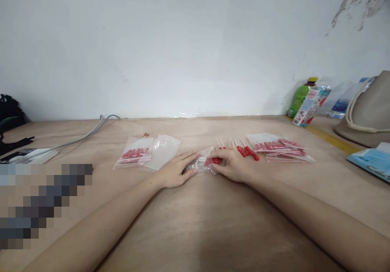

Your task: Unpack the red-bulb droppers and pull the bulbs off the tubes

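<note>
A small clear zip bag (201,163) lies on the table between my two hands. My left hand (179,169) rests on its left end, fingers along the far edge and thumb along the near edge, holding it. With thumb and fingers closed, my right hand (233,164) grips red-ended pieces (215,160) at the bag's right end; their red shows partly through the plastic and partly under my fingers. Just beyond my right hand lie loose thin clear sticks with red ends (243,150).
To the left are a filled bag of red-ended pieces (135,153) and a flat translucent bag (164,150). Several filled bags (280,148) overlap on the right. Bottles (310,101), a beige bag (368,109) and a blue packet (373,162) stand farther right. A grey cable (88,134) crosses the left.
</note>
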Demonstrator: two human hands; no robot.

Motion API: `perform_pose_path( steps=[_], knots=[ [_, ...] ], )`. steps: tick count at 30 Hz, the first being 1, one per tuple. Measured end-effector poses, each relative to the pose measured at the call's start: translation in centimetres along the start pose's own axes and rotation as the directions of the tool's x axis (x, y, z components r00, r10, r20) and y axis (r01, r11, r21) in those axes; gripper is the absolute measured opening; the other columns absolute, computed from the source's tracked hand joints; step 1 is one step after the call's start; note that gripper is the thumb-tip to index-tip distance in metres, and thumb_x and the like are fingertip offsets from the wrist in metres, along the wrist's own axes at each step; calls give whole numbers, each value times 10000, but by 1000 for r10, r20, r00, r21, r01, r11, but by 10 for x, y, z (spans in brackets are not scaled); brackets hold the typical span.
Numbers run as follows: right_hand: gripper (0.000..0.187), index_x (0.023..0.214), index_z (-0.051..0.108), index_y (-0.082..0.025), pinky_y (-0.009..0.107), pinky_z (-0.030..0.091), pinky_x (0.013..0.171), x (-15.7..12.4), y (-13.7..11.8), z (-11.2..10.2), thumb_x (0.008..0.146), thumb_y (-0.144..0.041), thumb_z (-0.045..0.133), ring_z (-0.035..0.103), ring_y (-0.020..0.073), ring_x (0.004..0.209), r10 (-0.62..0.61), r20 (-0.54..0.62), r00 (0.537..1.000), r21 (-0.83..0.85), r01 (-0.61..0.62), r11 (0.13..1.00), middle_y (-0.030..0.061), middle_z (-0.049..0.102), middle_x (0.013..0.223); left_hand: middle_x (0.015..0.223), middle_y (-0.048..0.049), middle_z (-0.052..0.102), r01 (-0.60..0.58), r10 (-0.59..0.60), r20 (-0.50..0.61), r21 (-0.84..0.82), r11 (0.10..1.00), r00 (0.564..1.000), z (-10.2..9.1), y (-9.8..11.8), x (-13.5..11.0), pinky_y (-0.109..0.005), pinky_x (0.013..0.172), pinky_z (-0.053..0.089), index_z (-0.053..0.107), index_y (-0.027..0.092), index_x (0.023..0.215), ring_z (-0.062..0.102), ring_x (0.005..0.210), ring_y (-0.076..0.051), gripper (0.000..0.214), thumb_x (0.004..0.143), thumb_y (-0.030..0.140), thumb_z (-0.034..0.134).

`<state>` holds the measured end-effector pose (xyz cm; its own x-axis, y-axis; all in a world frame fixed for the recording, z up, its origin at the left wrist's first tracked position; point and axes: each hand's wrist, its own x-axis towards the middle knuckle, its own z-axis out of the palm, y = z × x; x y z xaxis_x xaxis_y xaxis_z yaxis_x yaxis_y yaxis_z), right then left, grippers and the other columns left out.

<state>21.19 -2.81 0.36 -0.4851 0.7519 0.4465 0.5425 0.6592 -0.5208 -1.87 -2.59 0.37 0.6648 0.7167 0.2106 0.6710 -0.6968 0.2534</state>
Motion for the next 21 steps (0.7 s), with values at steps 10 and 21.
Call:
perform_pose_path(
  steps=[10,21],
  knots=[
    [234,853,654,-173,257,502,522,13,32,-65,649,-287,666,632,153,602,376,-88,922,393,-315,864,39,685,712,1431,-63,277,57,-61,68,55,997,996,-1,2,1,-434,1075,216,323,252,1348,237,1322,-230,490,896,441,330],
    [183,857,647,-190,308,462,711,0,49,-42,811,-246,479,585,165,745,-104,-447,889,-349,-66,935,69,624,860,1422,-54,299,47,-49,36,54,997,998,3,-3,0,-432,1073,219,382,273,1314,250,1317,-226,462,891,455,346]
  ],
)
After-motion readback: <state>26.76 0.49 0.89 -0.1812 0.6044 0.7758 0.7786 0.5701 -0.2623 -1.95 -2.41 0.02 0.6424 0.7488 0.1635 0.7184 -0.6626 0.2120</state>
